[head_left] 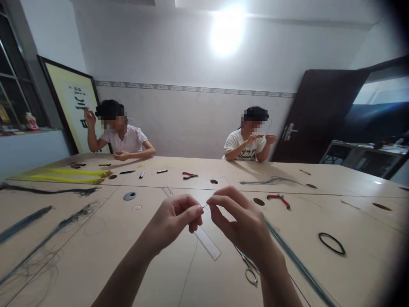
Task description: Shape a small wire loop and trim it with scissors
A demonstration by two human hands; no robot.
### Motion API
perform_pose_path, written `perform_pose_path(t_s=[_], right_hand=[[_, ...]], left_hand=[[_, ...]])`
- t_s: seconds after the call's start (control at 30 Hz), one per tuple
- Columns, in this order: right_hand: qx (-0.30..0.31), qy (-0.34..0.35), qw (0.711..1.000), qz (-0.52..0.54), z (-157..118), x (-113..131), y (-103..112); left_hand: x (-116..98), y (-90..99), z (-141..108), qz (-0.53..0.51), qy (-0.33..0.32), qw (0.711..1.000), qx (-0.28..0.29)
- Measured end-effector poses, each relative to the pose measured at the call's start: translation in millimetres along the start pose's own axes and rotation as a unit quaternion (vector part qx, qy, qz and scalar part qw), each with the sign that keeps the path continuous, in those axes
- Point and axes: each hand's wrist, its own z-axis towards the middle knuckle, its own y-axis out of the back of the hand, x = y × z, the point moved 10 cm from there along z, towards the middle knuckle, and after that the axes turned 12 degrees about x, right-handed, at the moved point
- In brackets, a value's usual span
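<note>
Evidently the work in hand is fingertip handling of a very fine strand (205,207), which lies above the ruler (208,245), near its middle, bridging the small gap between the two hands. The left hand (180,213) pinches it between thumb and forefinger, its other fingers curled into the palm; the right hand (241,213), over the ruler's right side, appears to grasp the other end with thumb and forefinger tips, its remaining fingers loosely bent. How firmly either pinch presses cannot be told, and the strand's very ends are hidden by the tips. To do this well, I would let the left pinch serve as a steady anchor and make only small movements with the right, pressing lightly, since something so thin could easily slip or kink. A short span between the tips should make it easier to control, and the pale ruler underneath may help it show up. A loose thread (188,273) runs left of the ruler's near end; whether it joins the strand is unclear. Right of that end lie the scissors (251,275), partly under the right hand, so lowering that wrist could nudge them.
</note>
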Motion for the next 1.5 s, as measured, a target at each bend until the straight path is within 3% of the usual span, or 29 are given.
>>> perform_pose_path(t_s=[0.5, 0.73, 1.03, 1.5], right_hand=[[0.017, -0.007, 1.000, 0.019, 2.5, -6.4, -7.8], [0.029, -0.040, 0.997, 0.060, -1.4, -13.4, -2.3], [0.050, -0.054, 0.994, 0.082, -1.1, -15.4, -6.3], [0.062, -0.037, 0.996, 0.060, 0.9, -10.3, -14.9]], left_hand=[[4.6, -6.0, 4.7, 0.030, 0.004, 1.000, 0.001], [-3.3, 1.8, 1.8, 0.043, -0.017, 0.998, -0.034], [-8.9, 8.3, -4.8, 0.165, -0.033, 0.980, -0.102], [-11.9, 6.2, -6.0, 0.191, -0.026, 0.976, -0.099]])
